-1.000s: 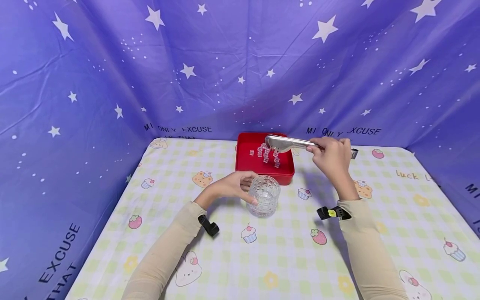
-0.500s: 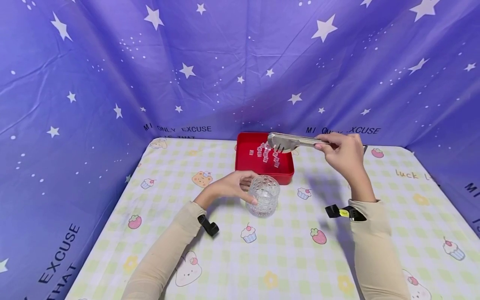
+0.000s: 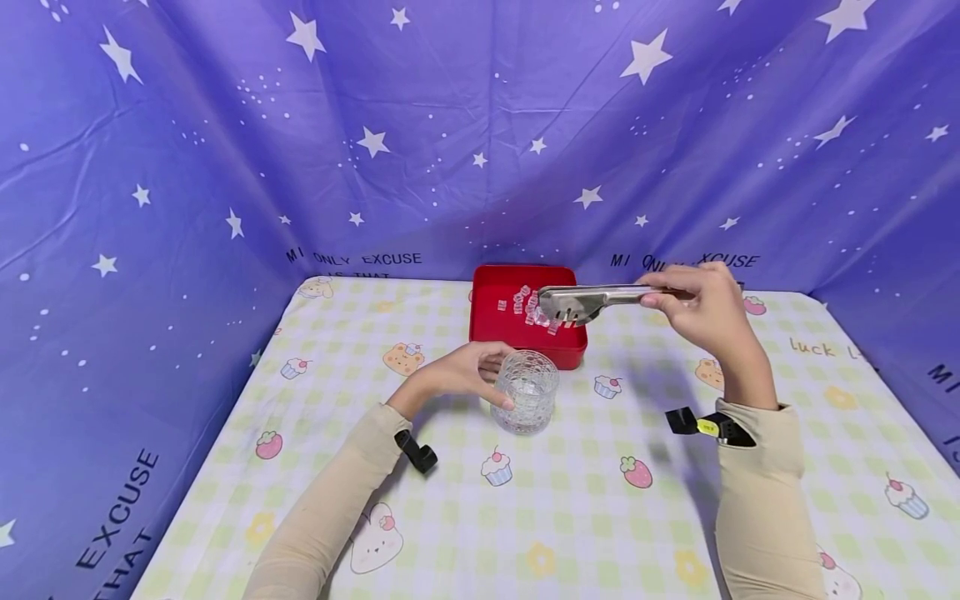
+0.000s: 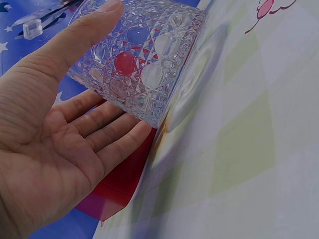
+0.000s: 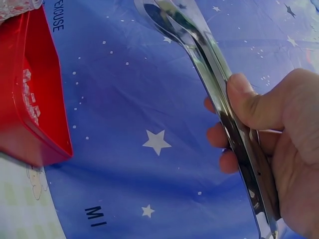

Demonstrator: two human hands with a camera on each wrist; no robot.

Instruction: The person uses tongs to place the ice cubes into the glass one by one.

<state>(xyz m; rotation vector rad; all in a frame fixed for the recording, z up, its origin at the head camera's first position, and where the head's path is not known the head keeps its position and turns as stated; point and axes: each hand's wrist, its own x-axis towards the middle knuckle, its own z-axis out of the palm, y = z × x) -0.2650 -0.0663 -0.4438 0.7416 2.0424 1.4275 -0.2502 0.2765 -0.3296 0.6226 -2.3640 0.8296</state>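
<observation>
My left hand (image 3: 468, 375) rests around a clear patterned drinking glass (image 3: 527, 400) standing on the table, thumb on the near side, fingers behind. In the left wrist view its thumb lies along the glass (image 4: 142, 55). My right hand (image 3: 705, 304) grips metal tongs (image 3: 611, 294) around the middle, thumb on top. The tong tips hang over the red tray (image 3: 487, 329), where several small clear cubes (image 3: 522, 298) lie. In the left wrist view a clear cube (image 4: 33, 29) shows at the end of the tongs. The right wrist view shows the tongs (image 5: 224, 99) with their arms close together.
The shallow red tray stands at the back of the table, directly behind the glass. A checked, printed tablecloth (image 3: 585, 517) covers the table. Purple star-printed cloth (image 3: 450, 125) hangs at the back and both sides.
My right hand has moved to the right, and the tongs with it; their tips have also dropped lower over the tray. The left hand and the glass have stayed put.
</observation>
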